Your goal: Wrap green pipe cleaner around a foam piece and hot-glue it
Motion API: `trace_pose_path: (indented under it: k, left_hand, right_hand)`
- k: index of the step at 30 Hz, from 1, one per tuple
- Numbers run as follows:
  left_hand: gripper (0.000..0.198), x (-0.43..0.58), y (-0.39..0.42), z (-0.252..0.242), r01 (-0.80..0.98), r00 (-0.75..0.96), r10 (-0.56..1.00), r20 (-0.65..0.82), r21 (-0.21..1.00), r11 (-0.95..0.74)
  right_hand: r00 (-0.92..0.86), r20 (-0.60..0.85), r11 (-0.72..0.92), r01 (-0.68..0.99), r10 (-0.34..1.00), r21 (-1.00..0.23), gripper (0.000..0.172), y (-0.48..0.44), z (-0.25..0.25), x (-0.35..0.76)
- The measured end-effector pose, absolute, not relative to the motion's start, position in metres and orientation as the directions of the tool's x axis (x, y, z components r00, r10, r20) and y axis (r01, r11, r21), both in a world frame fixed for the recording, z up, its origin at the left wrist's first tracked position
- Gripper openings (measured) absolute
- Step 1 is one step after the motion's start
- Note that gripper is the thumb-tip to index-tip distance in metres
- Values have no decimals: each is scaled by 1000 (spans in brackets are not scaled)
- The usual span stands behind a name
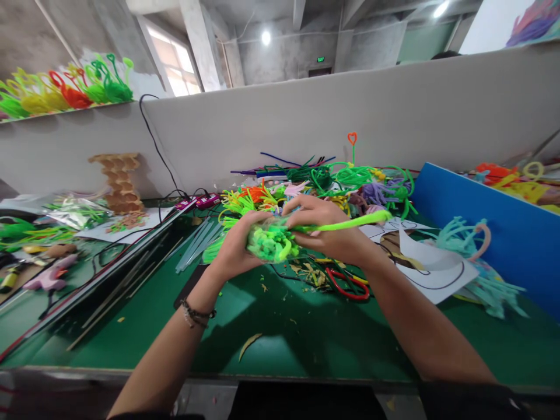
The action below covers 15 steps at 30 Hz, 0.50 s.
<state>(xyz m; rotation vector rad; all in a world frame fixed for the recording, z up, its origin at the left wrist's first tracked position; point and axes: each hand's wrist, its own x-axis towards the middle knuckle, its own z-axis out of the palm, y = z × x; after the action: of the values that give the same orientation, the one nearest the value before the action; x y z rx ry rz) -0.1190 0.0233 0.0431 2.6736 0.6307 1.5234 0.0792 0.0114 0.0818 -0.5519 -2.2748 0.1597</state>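
Note:
A clear plastic bag of green fuzzy pieces (273, 242) is held between my two hands above the middle of the table. My left hand (240, 245) is wrapped round the bag's left side. On the other side my right hand (326, 227) grips the bag with bent fingers. A long bright green fuzzy stem (354, 223) sticks out to the right across my right hand. Whether its other end lies in the bag or under the fingers is hidden.
Behind my hands lies a pile of coloured fuzzy stems (354, 175). Red-handled scissors (347, 286) rest on the green table (280, 338). A blue board (490, 227) stands at the right, beside teal stems (464, 245). Thin sticks (126, 286) and glue sticks (199, 245) lie left.

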Motion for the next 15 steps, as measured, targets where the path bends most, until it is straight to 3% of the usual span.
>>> trace_pose_path:
  k: [4, 7, 10, 15]
  left_hand:
    - [35, -118, 24, 45, 355, 447, 317, 837, 160, -921]
    - [32, -119, 26, 45, 364, 460, 304, 835, 135, -922]
    - [33, -119, 29, 44, 380, 459, 306, 834, 127, -916]
    - [32, -117, 34, 42, 393, 463, 304, 833, 115, -912]
  right_hand:
    - [-515, 745, 905, 211, 424, -369, 6, 12, 81, 73]
    - [-389, 782, 870, 136, 487, -474, 7, 12, 81, 73]
    - [-280, 783, 830, 127, 556, -544, 6, 5, 82, 77]
    - [-142, 808, 819, 158, 572, -552, 9, -13, 94, 75]
